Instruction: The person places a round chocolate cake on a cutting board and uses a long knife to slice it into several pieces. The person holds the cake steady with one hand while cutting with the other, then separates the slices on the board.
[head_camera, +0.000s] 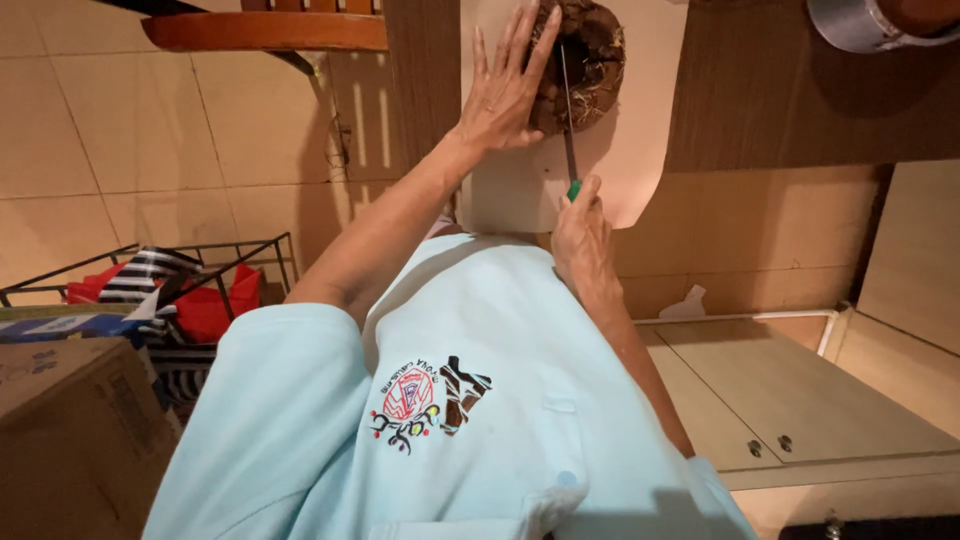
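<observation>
Coconut: brown, fibrous, round

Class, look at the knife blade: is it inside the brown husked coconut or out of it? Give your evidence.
In. The knife blade's tip disappears into a dark cut in the coconut, which the left hand steadies.

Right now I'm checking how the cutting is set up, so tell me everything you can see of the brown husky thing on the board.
The coconut is round, dark brown and covered in rough, hairy fibre. It sits on a pale cutting board at the counter's edge. The left hand lies flat against its side, fingers spread. A thin knife blade with a green handle, gripped by the right hand, is sunk into a dark slit in it. Its far side is out of frame.
</observation>
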